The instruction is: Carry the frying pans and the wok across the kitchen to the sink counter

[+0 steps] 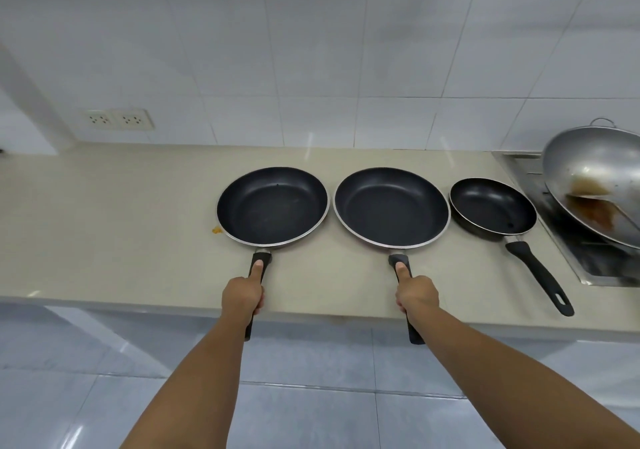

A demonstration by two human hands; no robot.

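On the smooth beige worktop, the left hand and right hand each hold a grip closed round the black handle of a round non-stick pan: left pan, middle pan. A smaller pan and a stained steel wok sit right.

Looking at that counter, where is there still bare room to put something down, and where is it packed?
The widest bare stretch of counter runs from the left pan to the wall under the sockets. A thinner strip lies behind the pans along the tiles. Toward the stove it is crowded: middle pan, small pan and wok sit close together.
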